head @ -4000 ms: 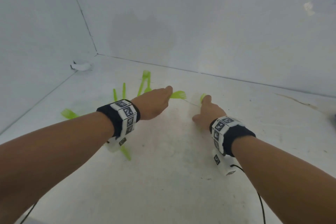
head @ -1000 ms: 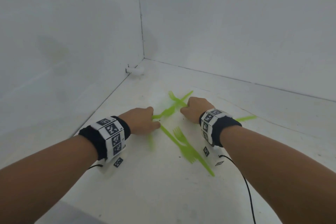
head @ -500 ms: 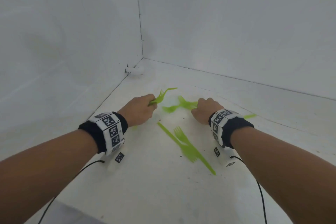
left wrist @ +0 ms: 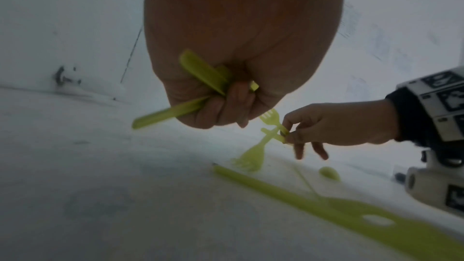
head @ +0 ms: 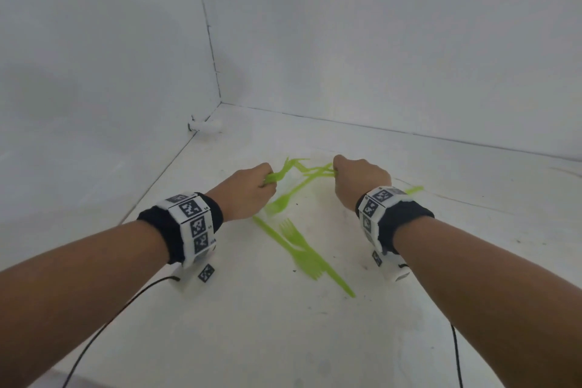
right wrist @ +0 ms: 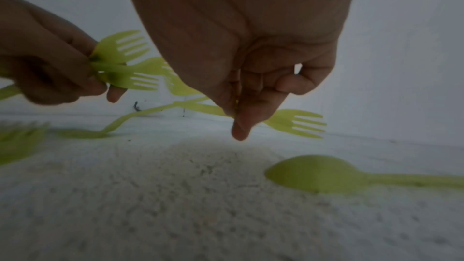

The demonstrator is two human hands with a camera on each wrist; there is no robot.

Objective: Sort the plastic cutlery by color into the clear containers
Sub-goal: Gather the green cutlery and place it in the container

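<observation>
White walls met in a corner behind the white bench [head: 283, 340]. The left hand [head: 244, 195] had its grip curled round a bunch of lime-green plastic forks [right wrist: 120, 61]; the right hand [head: 359, 181] pinched more green forks [right wrist: 296, 122] between thumb and fingers, just above the bench. Other green cutlery [head: 302, 249] lay between the wrists, and a green plastic spoon [right wrist: 316, 174] beside the right hand. Gathering the green pieces seemed the step in hand. No clear container showed, so the next move probably called for collecting the rest, then finding one.
</observation>
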